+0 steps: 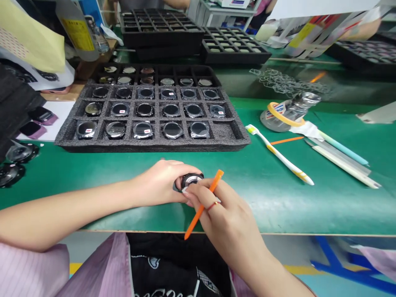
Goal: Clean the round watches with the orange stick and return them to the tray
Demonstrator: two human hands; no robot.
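My left hand [159,181] is closed around a small round watch body [191,180] with a dark face and metal rim, held just above the green table mat [266,185]. My right hand [222,216] meets it from the right, fingers pinching the same watch body, with a thin orange plastic stick [202,205] tucked between its fingers and slanting from upper right to lower left. A red ring shows on one right finger. Directly behind the hands lies a dark foam tray [229,132] whose pockets hold several bagged round watch bodies; its front right pocket is bare.
A white and yellow toothbrush [280,154], an orange stick [286,140], pale long tools [343,159] and a tape roll on a clear bottle [286,113] lie to the right. More black trays [161,27] stand at the back. Round dark parts [17,159] sit at the left edge.
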